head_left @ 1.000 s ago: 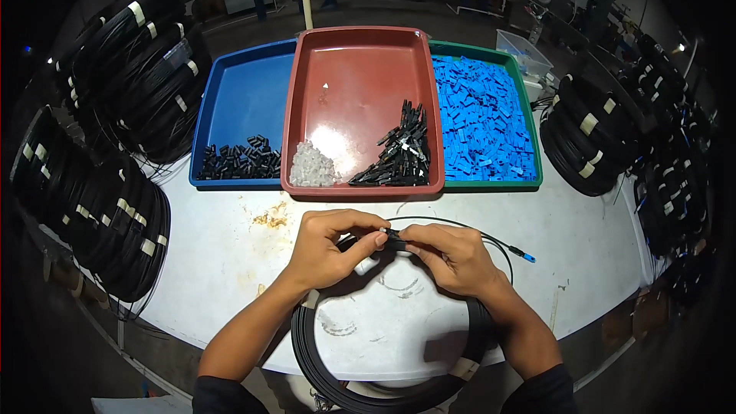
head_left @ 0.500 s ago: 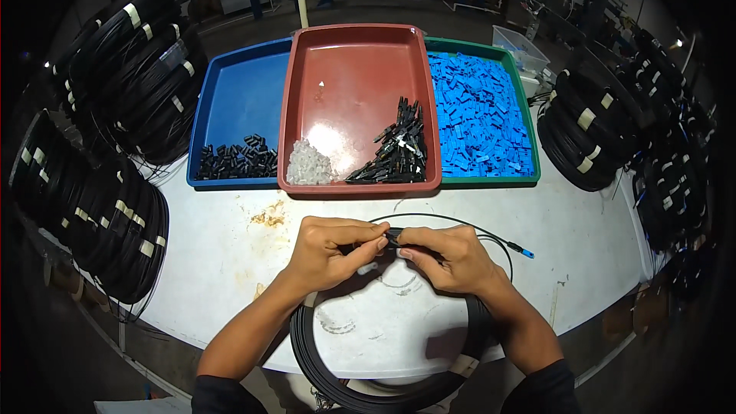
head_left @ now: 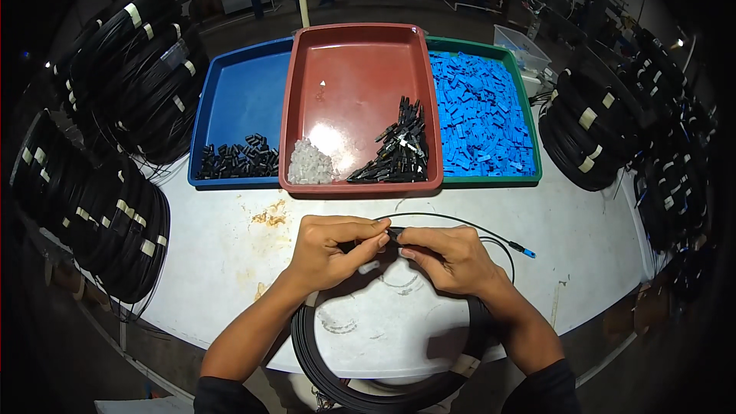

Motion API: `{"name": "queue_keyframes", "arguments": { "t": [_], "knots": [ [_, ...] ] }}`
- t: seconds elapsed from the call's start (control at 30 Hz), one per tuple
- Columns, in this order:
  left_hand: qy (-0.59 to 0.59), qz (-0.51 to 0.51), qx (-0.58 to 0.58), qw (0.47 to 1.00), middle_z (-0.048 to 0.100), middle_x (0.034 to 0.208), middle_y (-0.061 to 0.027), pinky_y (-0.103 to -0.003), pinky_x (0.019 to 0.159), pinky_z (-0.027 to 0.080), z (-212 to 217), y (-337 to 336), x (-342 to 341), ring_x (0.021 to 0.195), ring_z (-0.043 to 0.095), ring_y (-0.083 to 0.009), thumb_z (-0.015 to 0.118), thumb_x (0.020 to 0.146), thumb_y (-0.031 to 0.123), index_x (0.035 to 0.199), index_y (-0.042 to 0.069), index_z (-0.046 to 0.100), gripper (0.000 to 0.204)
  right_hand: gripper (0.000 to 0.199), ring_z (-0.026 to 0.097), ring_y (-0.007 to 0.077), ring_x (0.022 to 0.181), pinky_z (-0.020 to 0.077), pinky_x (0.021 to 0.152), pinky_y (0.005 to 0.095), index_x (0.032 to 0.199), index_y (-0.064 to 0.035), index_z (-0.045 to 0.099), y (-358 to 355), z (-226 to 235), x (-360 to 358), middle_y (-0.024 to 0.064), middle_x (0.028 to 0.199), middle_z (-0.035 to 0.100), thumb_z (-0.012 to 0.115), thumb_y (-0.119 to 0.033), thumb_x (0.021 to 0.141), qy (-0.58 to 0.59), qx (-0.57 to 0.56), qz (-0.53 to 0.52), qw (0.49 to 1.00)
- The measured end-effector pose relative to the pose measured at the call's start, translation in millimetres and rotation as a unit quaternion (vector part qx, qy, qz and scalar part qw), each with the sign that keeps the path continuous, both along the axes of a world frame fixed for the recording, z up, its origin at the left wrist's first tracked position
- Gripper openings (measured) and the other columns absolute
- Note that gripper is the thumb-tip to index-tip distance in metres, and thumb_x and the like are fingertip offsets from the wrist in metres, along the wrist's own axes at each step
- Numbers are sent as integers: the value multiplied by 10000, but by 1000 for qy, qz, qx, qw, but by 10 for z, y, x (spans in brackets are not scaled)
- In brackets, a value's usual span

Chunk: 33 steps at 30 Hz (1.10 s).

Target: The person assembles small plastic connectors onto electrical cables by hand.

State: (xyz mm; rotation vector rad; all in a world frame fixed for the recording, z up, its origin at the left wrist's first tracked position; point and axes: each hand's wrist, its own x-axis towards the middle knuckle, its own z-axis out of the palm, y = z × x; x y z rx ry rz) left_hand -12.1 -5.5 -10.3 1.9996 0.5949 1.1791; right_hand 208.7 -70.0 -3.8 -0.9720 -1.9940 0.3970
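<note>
My left hand (head_left: 331, 251) and my right hand (head_left: 448, 259) meet over the table, fingertips pinched close together. Between them is a short dark stretch of black cable (head_left: 393, 234); its exact shape is mostly hidden by the fingers. A coil of black cable (head_left: 326, 372) hangs below, running under both hands and over the table's near edge, with a pale band (head_left: 464, 366) round it. One loose cable loops out beyond my right hand and ends in a black-and-blue connector (head_left: 526, 253) lying on the table.
Behind my hands stand a blue tray (head_left: 244, 80) of black sleeves, a red tray (head_left: 360, 61) holding whitish caps and black connector parts, and a green tray (head_left: 535, 157) full of blue pieces. Taped black cable coils rise at left (head_left: 107, 241) and right (head_left: 586, 130).
Hardly anything differs. Both hands keep their pinch in the same place, and the whole view has shifted very slightly.
</note>
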Motion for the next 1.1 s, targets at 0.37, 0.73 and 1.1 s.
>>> {"name": "queue_keyframes", "arguments": {
  "t": [0.37, 0.73, 1.1],
  "knots": [
    [2, 6, 28, 1000, 782, 899, -172, -266, 638, 592, -41, 18, -10, 715, 753, -174, 776, 835, -4, 1004, -38, 785, 173, 256, 717, 346, 741, 571, 648, 404, 1147, -62, 677, 19, -39, 11, 160, 901, 732, 715, -54, 894, -4, 15, 8, 1000],
    [9, 14, 48, 999, 785, 922, -159, -258, 656, 589, -33, 9, -5, 724, 748, -162, 785, 839, 12, 1051, -10, 786, 213, 231, 682, 348, 793, 539, 728, 420, 1091, -32, 679, 20, -26, -1, 149, 928, 715, 728, -32, 866, 8, 25, -81, 996],
    [25, 75, 80, 994, 785, 971, -133, -290, 736, 582, -34, 51, 14, 807, 743, -171, 819, 824, 68, 1225, 37, 736, 411, 154, 663, 306, 850, 516, 769, 383, 973, -4, 726, 51, -26, -24, 127, 934, 700, 770, -29, 827, 61, 79, -178, 979]
  ]
}}
